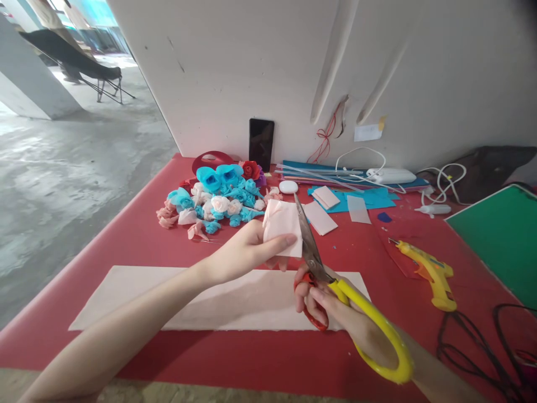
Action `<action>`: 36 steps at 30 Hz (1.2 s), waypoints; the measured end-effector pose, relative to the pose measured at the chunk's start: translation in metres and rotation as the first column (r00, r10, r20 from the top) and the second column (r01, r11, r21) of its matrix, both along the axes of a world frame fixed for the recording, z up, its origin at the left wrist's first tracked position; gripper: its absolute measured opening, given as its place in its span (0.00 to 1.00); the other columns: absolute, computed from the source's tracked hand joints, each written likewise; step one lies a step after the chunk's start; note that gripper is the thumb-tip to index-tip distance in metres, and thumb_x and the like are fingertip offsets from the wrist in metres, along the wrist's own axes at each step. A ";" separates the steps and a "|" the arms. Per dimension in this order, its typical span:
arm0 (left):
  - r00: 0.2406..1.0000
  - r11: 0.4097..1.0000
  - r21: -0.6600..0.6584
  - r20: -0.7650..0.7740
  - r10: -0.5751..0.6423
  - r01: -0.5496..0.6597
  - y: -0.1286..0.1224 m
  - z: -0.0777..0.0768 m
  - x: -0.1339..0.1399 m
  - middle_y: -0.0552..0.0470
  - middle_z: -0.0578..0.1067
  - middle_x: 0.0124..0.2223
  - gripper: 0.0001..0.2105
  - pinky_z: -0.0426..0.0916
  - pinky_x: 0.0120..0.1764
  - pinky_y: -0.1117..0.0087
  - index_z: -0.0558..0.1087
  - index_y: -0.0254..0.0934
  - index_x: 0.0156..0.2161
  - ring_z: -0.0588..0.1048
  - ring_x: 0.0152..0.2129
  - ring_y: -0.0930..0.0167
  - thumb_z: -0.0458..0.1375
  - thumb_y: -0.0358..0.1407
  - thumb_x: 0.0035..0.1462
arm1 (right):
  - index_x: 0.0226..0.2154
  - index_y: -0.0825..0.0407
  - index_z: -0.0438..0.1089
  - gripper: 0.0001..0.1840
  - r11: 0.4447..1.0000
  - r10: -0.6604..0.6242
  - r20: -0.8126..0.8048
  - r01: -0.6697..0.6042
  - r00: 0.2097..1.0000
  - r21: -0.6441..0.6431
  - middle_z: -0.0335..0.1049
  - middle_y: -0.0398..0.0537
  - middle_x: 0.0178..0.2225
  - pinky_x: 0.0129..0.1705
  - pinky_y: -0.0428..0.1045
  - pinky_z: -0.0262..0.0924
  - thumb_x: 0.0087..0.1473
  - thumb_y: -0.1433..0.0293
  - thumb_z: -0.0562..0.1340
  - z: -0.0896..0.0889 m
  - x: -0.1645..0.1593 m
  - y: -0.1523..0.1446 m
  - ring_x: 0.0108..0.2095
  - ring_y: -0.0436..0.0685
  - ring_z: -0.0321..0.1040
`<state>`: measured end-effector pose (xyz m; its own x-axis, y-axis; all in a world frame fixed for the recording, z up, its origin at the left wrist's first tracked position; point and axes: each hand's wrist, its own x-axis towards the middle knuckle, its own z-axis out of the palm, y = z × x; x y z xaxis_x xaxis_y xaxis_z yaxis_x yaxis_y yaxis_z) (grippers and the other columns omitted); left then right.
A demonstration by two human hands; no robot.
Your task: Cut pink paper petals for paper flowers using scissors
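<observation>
My left hand (pixel 255 249) pinches a small stack of pale pink crepe paper (pixel 282 221), thumb on top and fingers beneath. In my right hand (pixel 325 296) is a pair of scissors (pixel 314 257) with one yellow and one red handle. The blades point up and away, lying along the right edge of the held paper; whether they touch it I cannot tell. Below both hands a long pale pink paper strip (pixel 210 305) lies flat on the red table (pixel 218 364). Beyond them are cut pink pieces (pixel 320 217) and blue paper (pixel 377 198).
Blue, white, pink and red paper flowers (pixel 220 196) are heaped at the back left. A black phone (pixel 260 144) leans on the white panel. A yellow glue gun (pixel 432 277) lies at right, near a green board (pixel 499 240) and black cable (pixel 470 347).
</observation>
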<state>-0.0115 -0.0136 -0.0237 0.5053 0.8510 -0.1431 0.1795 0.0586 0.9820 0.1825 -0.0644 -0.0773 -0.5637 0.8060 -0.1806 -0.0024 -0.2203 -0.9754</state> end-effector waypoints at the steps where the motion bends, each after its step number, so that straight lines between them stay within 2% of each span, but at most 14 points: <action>1: 1.000 1.000 -0.011 0.004 -0.007 0.007 0.000 0.000 0.000 0.57 0.67 0.18 0.17 0.62 0.24 0.77 0.66 0.33 0.19 0.65 0.17 0.79 0.53 0.40 0.55 | 0.40 0.48 0.60 0.11 1.000 0.001 -0.009 -0.001 1.000 -0.012 0.61 0.41 0.25 0.20 0.46 0.46 0.58 0.60 0.51 0.001 -0.001 0.000 0.16 0.45 0.48; 6: 0.999 0.998 -0.047 0.026 -0.033 0.034 0.000 0.001 0.002 0.57 0.67 0.19 0.17 0.63 0.27 0.78 0.68 0.33 0.20 0.65 0.19 0.79 0.52 0.38 0.57 | 0.38 0.51 0.59 0.14 0.999 -0.031 -0.032 0.031 0.999 -0.016 0.60 0.39 0.22 0.20 0.45 0.51 0.57 0.58 0.53 0.008 -0.005 0.000 0.15 0.45 0.48; 11: 0.998 0.998 -0.040 0.044 -0.052 0.054 -0.001 0.000 0.002 0.57 0.68 0.20 0.18 0.61 0.26 0.78 0.67 0.33 0.20 0.65 0.19 0.79 0.50 0.39 0.58 | 0.37 0.51 0.59 0.13 1.000 -0.025 -0.018 0.025 1.000 -0.001 0.54 0.35 0.16 0.20 0.44 0.52 0.58 0.59 0.51 0.010 -0.005 -0.001 0.16 0.46 0.49; 16: 0.997 0.999 -0.010 0.051 -0.050 0.051 0.000 -0.001 0.002 0.56 0.67 0.19 0.18 0.60 0.25 0.77 0.68 0.33 0.20 0.65 0.18 0.79 0.50 0.40 0.58 | 0.37 0.50 0.60 0.10 0.999 -0.045 -0.055 0.044 0.997 -0.016 0.57 0.36 0.19 0.18 0.42 0.51 0.59 0.61 0.51 0.009 -0.005 -0.001 0.15 0.43 0.46; 23: 0.997 1.000 0.006 0.073 -0.028 0.028 0.000 -0.003 0.001 0.54 0.67 0.16 0.20 0.62 0.25 0.76 0.66 0.32 0.17 0.66 0.17 0.78 0.51 0.40 0.56 | 0.35 0.50 0.61 0.11 0.991 -0.132 0.071 0.131 0.989 0.019 0.61 0.39 0.19 0.17 0.45 0.50 0.57 0.59 0.51 0.021 -0.009 -0.006 0.13 0.44 0.47; 30: 0.983 0.999 -0.011 0.176 -0.041 0.043 0.002 -0.004 0.000 0.55 0.67 0.15 0.18 0.63 0.24 0.76 0.67 0.32 0.18 0.65 0.16 0.78 0.52 0.39 0.56 | 0.33 0.51 0.59 0.12 0.989 -0.137 0.128 0.143 0.982 -0.033 0.54 0.34 0.15 0.17 0.44 0.49 0.56 0.59 0.52 0.033 -0.012 -0.009 0.13 0.44 0.47; 32: 0.979 0.999 -0.017 0.201 -0.041 0.045 0.002 -0.005 0.000 0.55 0.68 0.15 0.18 0.63 0.24 0.77 0.67 0.32 0.18 0.65 0.15 0.78 0.52 0.38 0.56 | 0.34 0.51 0.59 0.12 0.990 -0.130 0.138 0.137 0.982 -0.039 0.53 0.33 0.14 0.17 0.44 0.49 0.56 0.59 0.52 0.032 -0.011 -0.009 0.12 0.43 0.46; 36: 0.977 0.999 -0.018 0.211 -0.032 0.037 0.004 -0.006 0.000 0.56 0.67 0.15 0.17 0.62 0.24 0.77 0.69 0.31 0.19 0.65 0.15 0.79 0.52 0.37 0.57 | 0.34 0.51 0.59 0.12 0.987 -0.144 0.139 0.152 0.980 -0.054 0.59 0.34 0.15 0.15 0.43 0.47 0.57 0.59 0.51 0.026 -0.011 -0.011 0.10 0.42 0.47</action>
<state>-0.0119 -0.0099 -0.0299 0.5553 0.8302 -0.0491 -0.0286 0.0780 0.9965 0.1718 -0.0751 -0.0509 -0.4061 0.8630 -0.3005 0.0903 -0.2894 -0.9529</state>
